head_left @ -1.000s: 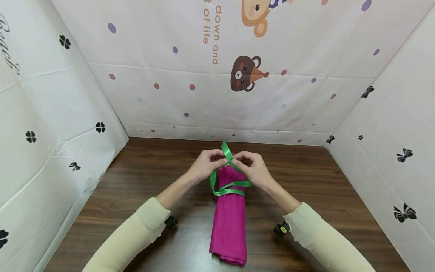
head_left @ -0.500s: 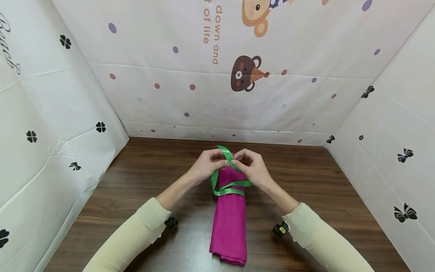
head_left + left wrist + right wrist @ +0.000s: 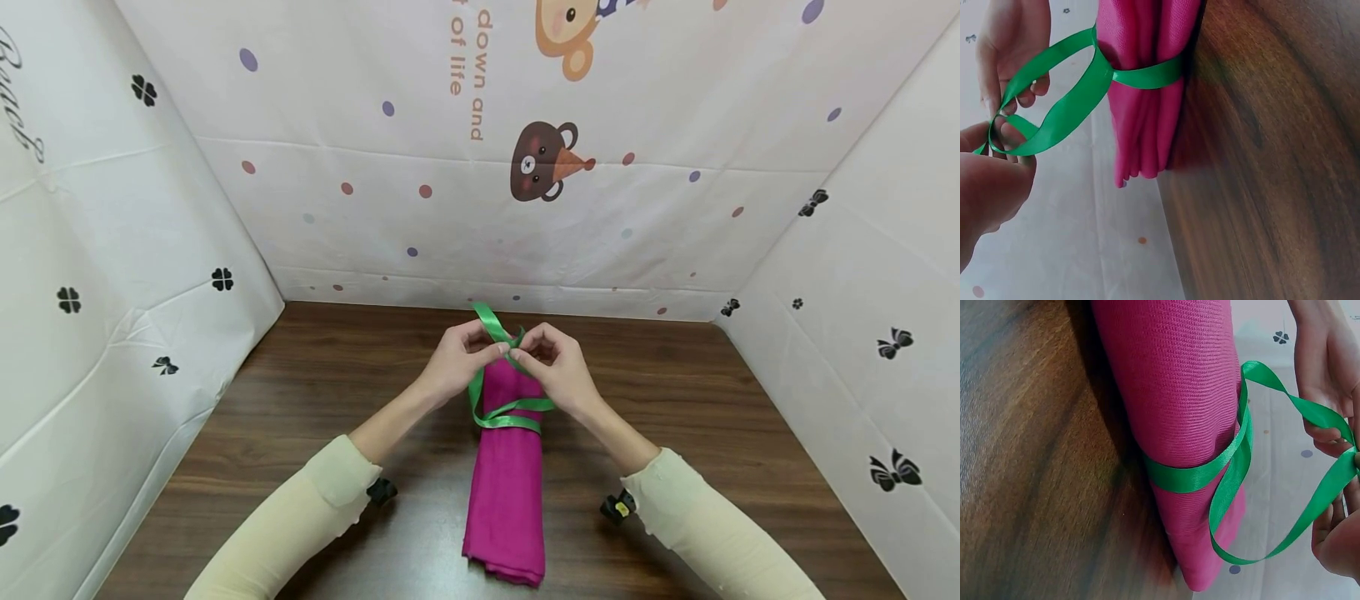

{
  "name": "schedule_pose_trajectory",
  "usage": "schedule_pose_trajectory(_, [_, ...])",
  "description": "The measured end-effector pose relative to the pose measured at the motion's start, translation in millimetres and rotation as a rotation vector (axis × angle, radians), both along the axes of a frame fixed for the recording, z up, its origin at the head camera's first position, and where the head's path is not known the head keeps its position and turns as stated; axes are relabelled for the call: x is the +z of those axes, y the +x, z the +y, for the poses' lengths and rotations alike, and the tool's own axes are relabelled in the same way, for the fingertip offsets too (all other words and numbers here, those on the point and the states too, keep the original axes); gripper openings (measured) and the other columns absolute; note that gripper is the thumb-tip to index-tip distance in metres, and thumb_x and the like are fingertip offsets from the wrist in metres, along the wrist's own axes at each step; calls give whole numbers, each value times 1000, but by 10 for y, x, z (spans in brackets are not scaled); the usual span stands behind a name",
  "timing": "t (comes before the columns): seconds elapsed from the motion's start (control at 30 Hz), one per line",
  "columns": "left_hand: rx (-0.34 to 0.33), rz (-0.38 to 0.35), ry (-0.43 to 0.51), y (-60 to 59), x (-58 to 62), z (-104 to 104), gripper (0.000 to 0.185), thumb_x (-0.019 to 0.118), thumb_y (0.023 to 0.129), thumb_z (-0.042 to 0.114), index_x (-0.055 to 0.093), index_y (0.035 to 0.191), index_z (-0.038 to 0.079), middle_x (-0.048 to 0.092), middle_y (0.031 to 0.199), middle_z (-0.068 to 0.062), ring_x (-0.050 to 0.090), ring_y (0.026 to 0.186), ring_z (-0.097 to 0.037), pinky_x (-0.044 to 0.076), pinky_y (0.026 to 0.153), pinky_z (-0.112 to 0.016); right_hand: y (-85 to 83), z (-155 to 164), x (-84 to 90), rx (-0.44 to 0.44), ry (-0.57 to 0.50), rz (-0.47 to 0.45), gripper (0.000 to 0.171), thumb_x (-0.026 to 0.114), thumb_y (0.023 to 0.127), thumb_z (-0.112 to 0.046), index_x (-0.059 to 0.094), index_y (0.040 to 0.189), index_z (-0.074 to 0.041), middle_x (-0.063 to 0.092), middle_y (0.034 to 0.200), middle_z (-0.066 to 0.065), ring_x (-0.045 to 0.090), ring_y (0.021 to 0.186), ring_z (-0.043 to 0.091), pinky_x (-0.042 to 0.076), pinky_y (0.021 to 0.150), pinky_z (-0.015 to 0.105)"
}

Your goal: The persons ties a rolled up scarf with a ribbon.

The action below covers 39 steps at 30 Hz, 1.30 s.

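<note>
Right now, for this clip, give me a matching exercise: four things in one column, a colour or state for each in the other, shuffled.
Things:
1. ribbon
2. rolled cloth
3. table
4. left hand

States:
A. dark brown wood
B. magenta, lying on the table
C. green, looped round the cloth
D. pinching a ribbon end

Pairs: 1-C, 2-B, 3-A, 4-D

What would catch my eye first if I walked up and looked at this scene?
Most likely the bright magenta rolled cloth lying in the middle of the dark wooden table, with a shiny green satin ribbon looped round its far part. Just above it, the left hand and right hand pinch the ribbon's ends together. Behind stands a white backdrop printed with a cartoon bear.
</note>
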<state>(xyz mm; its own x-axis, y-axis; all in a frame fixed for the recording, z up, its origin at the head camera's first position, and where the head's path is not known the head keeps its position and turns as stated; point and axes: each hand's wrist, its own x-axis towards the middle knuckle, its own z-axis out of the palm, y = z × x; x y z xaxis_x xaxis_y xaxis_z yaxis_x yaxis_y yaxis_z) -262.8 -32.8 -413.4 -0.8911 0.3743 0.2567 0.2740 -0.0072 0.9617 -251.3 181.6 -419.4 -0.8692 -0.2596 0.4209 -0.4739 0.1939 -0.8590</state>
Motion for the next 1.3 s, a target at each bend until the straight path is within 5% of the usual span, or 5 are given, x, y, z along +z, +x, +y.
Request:
schedule_pose_trajectory(0.3, [68, -25, 96, 18, 39, 29, 18, 71, 103, 9, 72, 119, 1, 73, 108, -12, 73, 101, -27, 57, 96, -53, 17, 30, -11, 11, 45, -42, 9, 74, 101, -13, 75, 106, -6, 74, 95, 9, 68, 84, 22, 56, 75, 27])
schedule_pose_trajectory(0.47, [59, -59, 181, 26, 63, 48, 21, 70, 103, 6, 69, 121, -3, 72, 106, -11, 73, 98, -20, 58, 92, -40, 21, 28, 12, 34, 20, -77, 13, 73, 102, -13, 76, 111, -4, 74, 97, 12, 69, 88, 33, 59, 77, 33])
schedule_pose_trajectory(0.7, [35, -91, 179, 32, 61, 57, 21, 70, 103, 6, 71, 121, -3, 72, 105, -11, 67, 109, -50, 59, 89, -37, 22, 21, 61, 37, -64, -54, 15, 72, 102, -7, 75, 115, -1, 71, 95, 15, 65, 82, 20, 54, 72, 26])
schedule_pose_trajectory(0.87, [33, -109, 159, 39, 70, 58, 22, 71, 102, 8, 71, 122, -2, 72, 108, -10, 72, 102, -32, 58, 82, -29, 55, -9, 100, -9, -57, 44, 10, 72, 101, -5, 73, 108, 3, 68, 89, 16, 59, 73, 14, 48, 64, 23])
schedule_pose_trajectory(1.3, [-3, -87, 119, 30, 100, -2, 21, 69, 104, 8, 72, 122, -1, 73, 116, -12, 71, 101, -18, 56, 84, -28, 104, -55, 165, -15, -78, 138, 9, 64, 98, 11, 73, 101, 9, 66, 86, 24, 54, 69, 10, 44, 59, 21])
